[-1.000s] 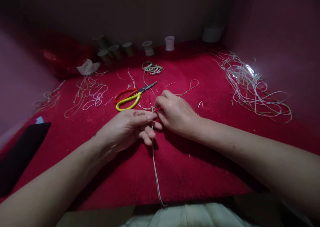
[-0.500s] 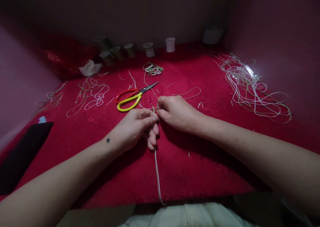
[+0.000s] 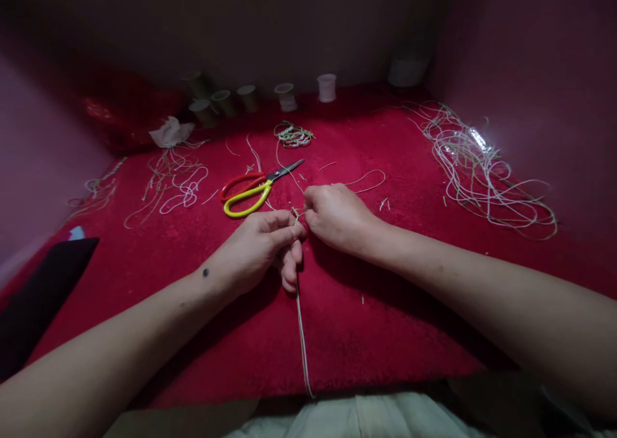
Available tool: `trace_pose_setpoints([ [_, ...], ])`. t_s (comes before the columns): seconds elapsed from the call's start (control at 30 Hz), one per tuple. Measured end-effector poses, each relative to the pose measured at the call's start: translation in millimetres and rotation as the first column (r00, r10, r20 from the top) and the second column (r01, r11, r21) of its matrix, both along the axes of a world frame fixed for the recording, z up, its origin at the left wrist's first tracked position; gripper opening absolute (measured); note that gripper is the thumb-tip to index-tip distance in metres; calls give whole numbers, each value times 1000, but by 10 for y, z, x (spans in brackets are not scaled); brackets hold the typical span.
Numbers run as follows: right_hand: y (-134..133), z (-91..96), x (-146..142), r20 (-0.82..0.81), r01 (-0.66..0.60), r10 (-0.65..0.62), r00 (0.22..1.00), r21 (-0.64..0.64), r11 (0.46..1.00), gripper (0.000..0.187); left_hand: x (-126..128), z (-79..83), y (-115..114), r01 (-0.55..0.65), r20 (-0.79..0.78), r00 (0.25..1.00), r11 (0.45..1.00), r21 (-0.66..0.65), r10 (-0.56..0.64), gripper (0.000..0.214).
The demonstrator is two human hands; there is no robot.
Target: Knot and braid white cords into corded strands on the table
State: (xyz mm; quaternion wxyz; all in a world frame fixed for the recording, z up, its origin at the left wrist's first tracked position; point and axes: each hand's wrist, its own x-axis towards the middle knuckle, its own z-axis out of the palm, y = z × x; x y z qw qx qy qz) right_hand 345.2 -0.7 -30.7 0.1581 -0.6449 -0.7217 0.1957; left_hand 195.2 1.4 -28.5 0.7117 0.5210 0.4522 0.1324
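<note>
Thin pale cords [image 3: 301, 335] run from my fingers down to the front edge of the red cloth. My left hand [image 3: 270, 242] pinches them between thumb and forefinger, close to a small greenish knotted part at the top; its other fingers curl loosely below. Just to the right, my right hand [image 3: 337, 216] is closed on a thin cord strand that stretches from the knotted part. Only a short piece of that strand shows between the hands. Scissors [image 3: 247, 197] with one red and one yellow handle lie beyond my left hand, blades pointing away to the right.
Loose cord tangles [image 3: 482, 168] lie at the right, others [image 3: 180, 177] at the left. A green-and-white braided bundle [image 3: 294, 134] sits beyond the scissors. Several thread spools [image 3: 326, 89] stand along the back. A black object [image 3: 48, 296] lies on the red cloth [image 3: 409, 322] at left.
My right hand has drawn slightly right and turned more knuckles-up, pulling the strand from the knotted part. The knotted part now leans over. My left hand keeps its pinch.
</note>
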Motion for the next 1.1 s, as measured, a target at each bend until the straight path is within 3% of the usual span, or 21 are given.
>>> trace_pose_setpoints([
  [0.2,-45,-4,93,-223,-56,56,973,3,998,15,-81,27,10,-110,99,988,988,-104,120,11],
  [0.37,-102,-5,115,-420,-25,-16,908,-93,995,13,-144,44,16,9,122,992,974,-225,19,14],
  [0.5,-122,15,120,-541,-53,-83,837,-231,972,12,-119,31,6,35,136,991,977,-211,-6,10],
  [0.57,-131,21,125,-623,-64,-133,771,-284,957,10,-102,29,1,42,156,988,977,-207,-9,11],
  [0.73,-173,11,105,-822,-121,-268,502,-374,919,10,-57,50,-18,17,238,970,963,-268,49,25],
  [0.87,-200,8,69,-849,-136,-323,418,-410,902,12,-8,28,-42,40,286,957,948,-316,55,15],
  [1.0,-189,18,78,-844,-155,-375,383,-459,875,14,-24,50,-50,161,156,980,947,-278,-120,12],
  [1.1,-161,31,105,-822,-99,-422,382,-490,866,18,-168,177,20,293,-192,931,950,-111,-310,17],
])
